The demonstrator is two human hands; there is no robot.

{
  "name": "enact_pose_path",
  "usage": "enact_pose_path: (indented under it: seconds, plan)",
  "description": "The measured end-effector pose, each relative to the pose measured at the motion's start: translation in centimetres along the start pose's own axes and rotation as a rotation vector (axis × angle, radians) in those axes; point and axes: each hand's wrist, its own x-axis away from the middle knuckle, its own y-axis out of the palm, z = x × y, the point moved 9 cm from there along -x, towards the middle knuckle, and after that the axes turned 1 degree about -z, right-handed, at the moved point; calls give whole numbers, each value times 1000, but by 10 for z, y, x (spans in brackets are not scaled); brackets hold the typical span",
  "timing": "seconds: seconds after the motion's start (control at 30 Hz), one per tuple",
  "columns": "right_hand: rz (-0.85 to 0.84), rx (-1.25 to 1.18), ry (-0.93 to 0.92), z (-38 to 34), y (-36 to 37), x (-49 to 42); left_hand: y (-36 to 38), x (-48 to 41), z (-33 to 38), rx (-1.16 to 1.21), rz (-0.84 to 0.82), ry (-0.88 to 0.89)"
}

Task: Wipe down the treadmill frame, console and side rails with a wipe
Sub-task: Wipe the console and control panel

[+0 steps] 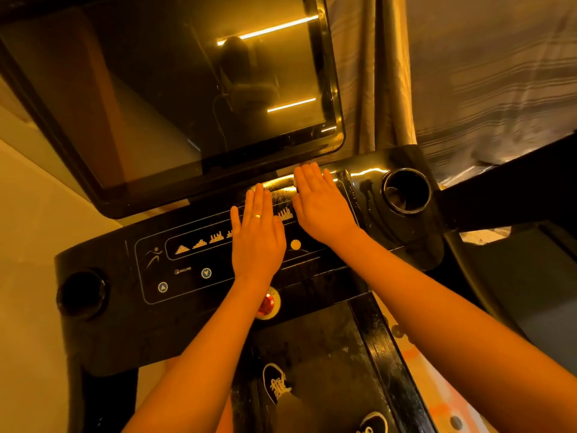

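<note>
Hands are lying flat, fingers straight, gripping nothing: left hand [257, 235] and right hand [321, 207] are pressing the console [187, 295], likely rigid and slick, suiting flat palms. No wipe is showing.

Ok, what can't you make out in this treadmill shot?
Head view only:
Wipe: none visible; the flat left hand and right hand could cover one.
Program icons on the console: middle ones hidden under both hands.
Red button label: partly behind the left forearm.
Screen: top cut off by the frame edge.
</note>
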Motion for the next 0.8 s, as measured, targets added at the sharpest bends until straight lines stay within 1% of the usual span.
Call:
enact_pose_path:
  seconds: [0.07, 0.13, 0.23, 0.47, 0.53, 0.6, 0.7, 0.8]
  plan:
    - [15, 0, -3, 1, 2, 10, 0, 0, 0, 0, -1, 1]
    - [20, -17, -16, -1, 7, 39, 0, 0, 0, 3, -2, 0]
    - [-6, -35, -33, -4, 15, 73, 0, 0, 0, 1, 0, -2]
    - [-17, -11, 19, 4, 5, 24, -2, 1, 2, -5, -1, -2]
    - [8, -28, 19, 4, 6, 38, -2, 1, 1, -8, 0, -2]
    - [23, -74, 10, 2, 9, 72, -1, 1, 1, -8, -1, -2]
    - [-19, -126, 18, 1, 21, 115, 0, 0, 1, -16, -2, -6]
    - [-17, -119, 37, 4, 22, 103, 0, 0, 1, -7, -3, -10]
